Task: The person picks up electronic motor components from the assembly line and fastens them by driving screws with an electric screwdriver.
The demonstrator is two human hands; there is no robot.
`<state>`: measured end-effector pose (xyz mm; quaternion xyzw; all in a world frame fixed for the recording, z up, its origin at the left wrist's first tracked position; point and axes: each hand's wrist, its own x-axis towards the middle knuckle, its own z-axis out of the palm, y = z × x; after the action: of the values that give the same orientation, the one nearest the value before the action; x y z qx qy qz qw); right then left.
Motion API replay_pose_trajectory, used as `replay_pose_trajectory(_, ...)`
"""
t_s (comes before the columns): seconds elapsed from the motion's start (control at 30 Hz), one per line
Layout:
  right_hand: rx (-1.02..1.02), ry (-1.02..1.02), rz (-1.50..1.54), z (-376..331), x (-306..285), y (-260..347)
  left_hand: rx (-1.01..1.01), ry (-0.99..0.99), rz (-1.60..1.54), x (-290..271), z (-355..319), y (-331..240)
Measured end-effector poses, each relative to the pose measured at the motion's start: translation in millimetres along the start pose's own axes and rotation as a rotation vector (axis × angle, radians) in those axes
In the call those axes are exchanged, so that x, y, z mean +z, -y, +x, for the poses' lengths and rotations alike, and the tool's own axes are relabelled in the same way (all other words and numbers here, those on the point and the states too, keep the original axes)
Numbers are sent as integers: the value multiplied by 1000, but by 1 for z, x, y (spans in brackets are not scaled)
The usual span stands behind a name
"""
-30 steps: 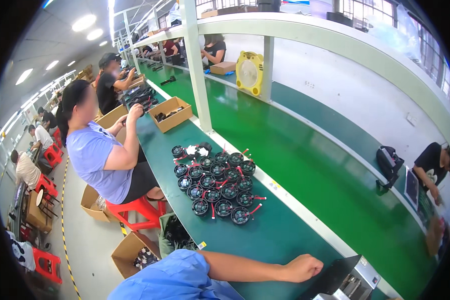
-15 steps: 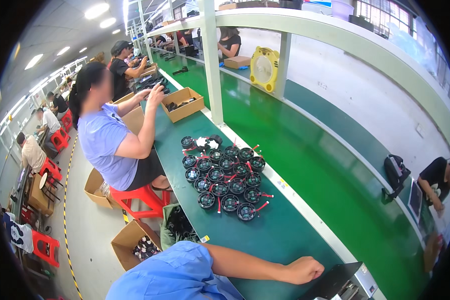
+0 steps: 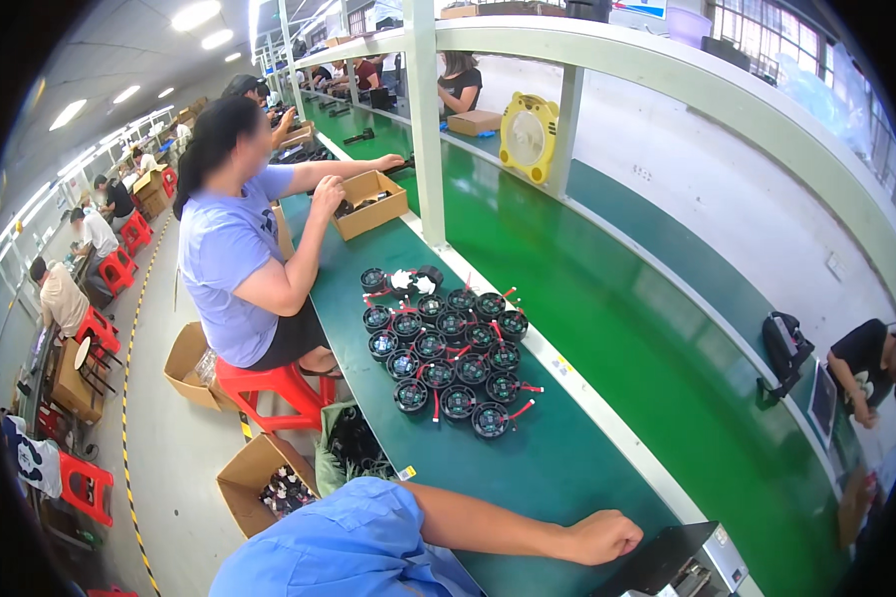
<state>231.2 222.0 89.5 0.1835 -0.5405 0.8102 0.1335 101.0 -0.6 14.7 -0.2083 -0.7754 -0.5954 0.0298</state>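
My left hand (image 3: 605,537) is closed in a fist at the lower right, its forearm stretched across the green tabletop (image 3: 567,458) from a blue sleeve. Its inner side is turned away, so whatever the fingers may hold is hidden. Just beside the fist stands a black and silver device (image 3: 702,562), cut off by the lower edge. My right hand is out of view. Farther up the table, several round black motor-like housings (image 3: 458,403) with green circuit boards and red wires lie in a cluster. Two white fan-like wheels (image 3: 401,282) sit at its far end.
A co-worker (image 3: 234,239) sits on a red stool (image 3: 269,398) at the left, by a cardboard box (image 3: 368,209) of black parts. A shelf post (image 3: 425,129) rises at the table's far edge, before a green belt (image 3: 607,328). Open cartons (image 3: 244,478) stand on the floor.
The co-worker's one hand has reached out past the box toward the green belt, and the other has lowered to the box. My left hand has stayed in place, still closed.
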Motion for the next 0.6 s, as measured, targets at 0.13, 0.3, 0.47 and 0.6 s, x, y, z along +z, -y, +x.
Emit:
replay_pose_trajectory(0.13,-47,-15,62,-3,-4,-10,-8,5,16,0,-2,2)
replay_pose_trajectory(0.3,-105,-39,137,-8,-8,-21,-7,10,2,1,-2,3)
replay_pose_trajectory(0.47,-132,-71,19,-3,4,-19,0,9,22,-1,-1,2)
replay_pose_trajectory(0.6,-149,-168,-3,3,27,-13,3,0,2,-2,2,0)
